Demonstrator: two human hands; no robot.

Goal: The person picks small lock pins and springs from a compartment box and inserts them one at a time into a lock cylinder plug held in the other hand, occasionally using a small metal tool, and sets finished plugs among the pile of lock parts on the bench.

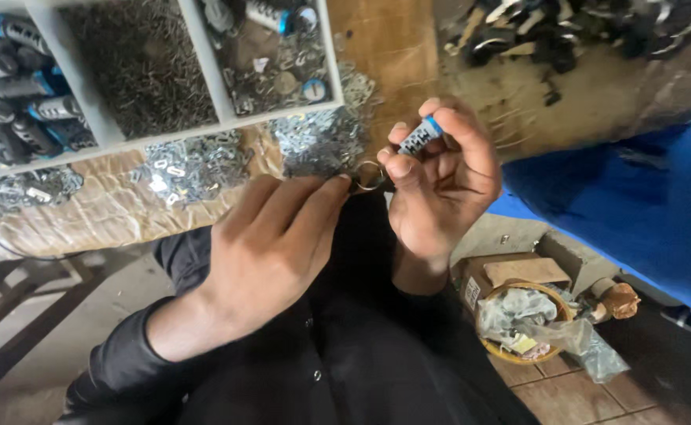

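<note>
- A small cylinder (pixel 420 135), black-and-white with a blue end, is pinched between thumb and fingertips of the right hand (pixel 440 185).
- A metal ring (pixel 369 175) is held just below it, where both hands meet.
- Left hand (pixel 270 244): fingers are pressed together, tips on the ring.
- Judgement: the ring is best kept steady and turned slowly; the cylinder should be gripped firmly.
- Metal clips (pixel 318 142) are heaped on the table (pixel 385 47), beside a tray (pixel 333 71).
</note>
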